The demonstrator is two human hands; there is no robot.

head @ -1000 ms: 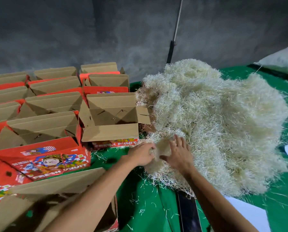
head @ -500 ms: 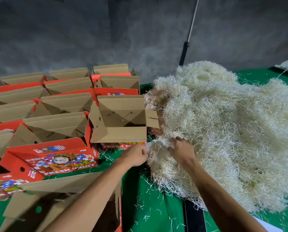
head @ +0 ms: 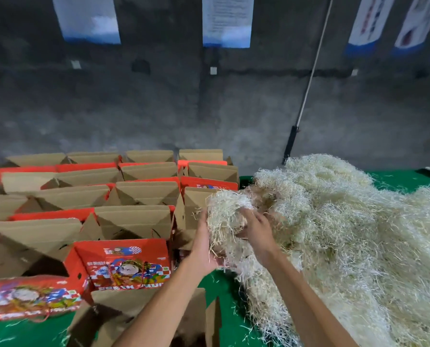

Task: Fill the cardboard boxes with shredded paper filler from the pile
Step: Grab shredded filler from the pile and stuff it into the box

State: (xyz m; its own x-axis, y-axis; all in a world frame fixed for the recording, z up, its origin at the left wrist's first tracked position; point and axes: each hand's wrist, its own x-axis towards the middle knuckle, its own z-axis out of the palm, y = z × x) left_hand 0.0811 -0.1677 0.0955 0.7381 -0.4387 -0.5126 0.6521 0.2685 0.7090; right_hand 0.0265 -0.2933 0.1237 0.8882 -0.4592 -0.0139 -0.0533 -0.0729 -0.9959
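Both hands, left [head: 203, 249] and right [head: 256, 231], clutch a filler clump [head: 226, 209] between open boxes [head: 133, 219] left and the pile [head: 346, 234] right, on the green tabletop [head: 224, 284].

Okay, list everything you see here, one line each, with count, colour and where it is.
Cardboard boxes: over a dozen, red outside, brown open flaps, in rows on the left.
Shredded paper pile: one, pale cream, heaped on the right.
Clump of filler: one, cream, lifted between both hands.
Table cover: one, green, under everything.
Pole: one, pale with a black lower end, leaning on the wall.
Wall posters: several, white and blue, top.
Left hand: holds the clump.
Right hand: grips the clump.
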